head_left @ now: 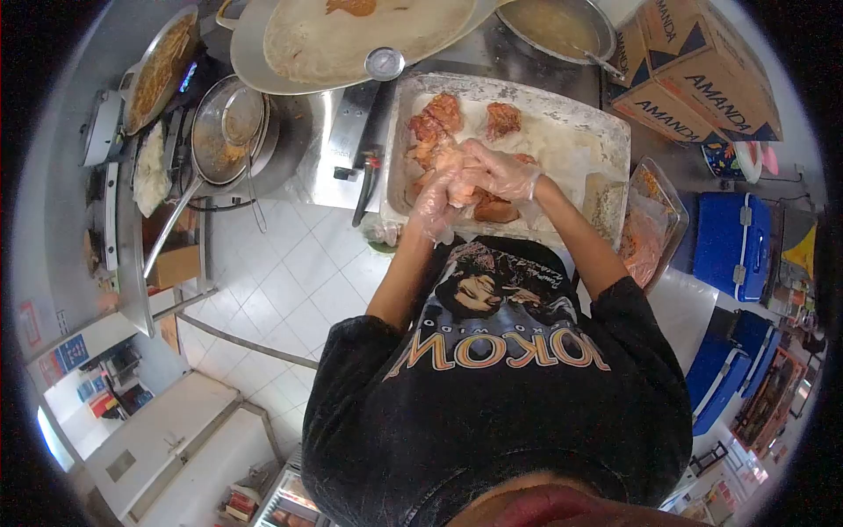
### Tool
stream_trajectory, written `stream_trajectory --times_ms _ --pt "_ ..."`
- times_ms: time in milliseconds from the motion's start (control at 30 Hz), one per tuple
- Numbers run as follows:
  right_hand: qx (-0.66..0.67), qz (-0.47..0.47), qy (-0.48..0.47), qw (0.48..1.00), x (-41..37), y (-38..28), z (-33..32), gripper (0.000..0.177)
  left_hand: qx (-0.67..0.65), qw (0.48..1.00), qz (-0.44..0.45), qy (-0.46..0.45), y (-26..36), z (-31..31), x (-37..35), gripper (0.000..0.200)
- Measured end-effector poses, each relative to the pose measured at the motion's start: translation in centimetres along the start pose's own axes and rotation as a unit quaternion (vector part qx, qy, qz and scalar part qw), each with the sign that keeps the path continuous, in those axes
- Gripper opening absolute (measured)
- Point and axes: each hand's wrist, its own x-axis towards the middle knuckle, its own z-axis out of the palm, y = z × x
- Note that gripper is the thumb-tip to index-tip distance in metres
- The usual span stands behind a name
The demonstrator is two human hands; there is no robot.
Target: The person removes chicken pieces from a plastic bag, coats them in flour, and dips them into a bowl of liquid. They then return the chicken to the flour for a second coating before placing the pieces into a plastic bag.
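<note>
Left grip (pixel 436 204) and right grip (pixel 502 171), both in clear plastic gloves, are clamped together on one reddish chicken piece (pixel 453 163). They hold it just above the near-left part of the floured tray (pixel 606 132), which sits on the steel surface (pixel 479 54). Its long axis seems to run from near left to far right, but the gloves hide its ends, so which way it points cannot be told. More coated pieces (pixel 502 119) lie farther back in the tray. A crumb-filled container (pixel 648 230) sits just right of it.
</note>
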Motion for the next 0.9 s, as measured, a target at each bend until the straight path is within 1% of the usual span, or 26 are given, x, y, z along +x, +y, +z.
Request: stream_trajectory --times_ms 33,67,133,200,233,300,333,400,433,467,500,533,567,600,633,667,700,767,800,900 --pt "0.053 -0.020 -0.005 0.998 0.1 0.6 0.2 0.058 -0.002 1.000 0.009 -0.001 -0.1 0.2 -0.3 0.033" --pt "0.032 -0.008 0.007 0.999 0.1 1.3 0.3 0.059 -0.005 1.000 0.021 -0.003 -0.1 0.3 -0.4 0.032" --pt "-0.005 0.019 0.031 0.999 0.2 0.3 1.0 0.061 -0.014 0.998 0.055 0.001 -0.2 0.6 -0.6 0.030" --pt "-0.048 0.083 0.075 0.993 0.6 0.2 1.8 0.063 -0.026 0.995 0.099 0.007 -0.5 0.9 -0.7 0.028" --pt "-0.069 0.116 0.099 0.986 0.9 0.3 2.0 0.064 -0.004 0.992 0.125 0.007 -0.5 0.6 -0.5 0.026" --pt "-0.083 0.156 0.100 0.979 1.7 1.5 2.3 0.059 0.037 0.984 0.174 0.006 -1.0 -0.6 0.3 0.023" --pt "-0.090 0.176 0.102 0.975 2.2 1.5 2.3 0.057 0.081 0.979 0.185 0.003 -0.8 -1.7 1.1 0.023" --pt "-0.051 0.168 0.073 0.982 2.8 0.5 1.8 0.057 0.163 0.965 0.205 -0.004 0.1 -3.8 2.1 0.024" --pt "-0.035 0.160 0.056 0.985 3.1 0.0 1.0 0.057 0.280 0.927 0.248 0.007 1.2 -2.0 1.9 0.026" --pt "-0.078 0.202 0.034 0.976 3.7 1.6 0.2 0.057 0.392 0.872 0.291 0.019 2.8 -0.2 1.9 0.027" --pt "-0.143 0.181 0.089 0.969 4.6 4.0 -0.6 0.059 0.498 0.800 0.332 0.030 4.3 1.0 1.9 0.029" --pt "-0.206 0.158 0.143 0.955 5.3 6.8 -1.3 0.061 0.613 0.754 0.204 0.121 5.3 -0.1 3.1 0.052" --pt "-0.270 0.133 0.192 0.934 5.4 8.1 -1.8 0.064 0.702 0.672 0.191 0.138 5.6 0.4 3.9 0.060" --pt "-0.353 0.123 0.215 0.902 4.7 6.4 -2.6 0.059 0.780 0.580 0.174 0.157 5.6 1.1 4.4 0.067" --pt "-0.410 0.110 0.259 0.867 4.7 7.4 -2.8 0.053 0.847 0.479 0.153 0.175 5.5 1.6 4.6 0.075" --pt "-0.463 0.097 0.305 0.826 4.9 9.0 -3.0 0.048 0.854 0.467 0.121 0.195 5.0 1.4 5.0 0.091" --pt "-0.512 0.084 0.349 0.780 5.0 10.1 -3.3 0.043 0.847 0.470 0.124 0.217 4.6 1.4 4.9 0.089" --pt "-0.578 0.099 0.300 0.752 4.1 10.4 -3.6 0.041 0.829 0.477 0.131 0.261 4.1 1.3 4.5 0.085" --pt "-0.609 0.108 0.274 0.736 3.8 10.5 -3.4 0.040 0.811 0.496 0.166 0.263 3.5 0.7 4.2 0.084" --pt "-0.598 0.165 0.232 0.749 4.7 11.0 -3.4 0.042 0.795 0.519 0.167 0.266 2.1 -0.4 3.1 0.078"
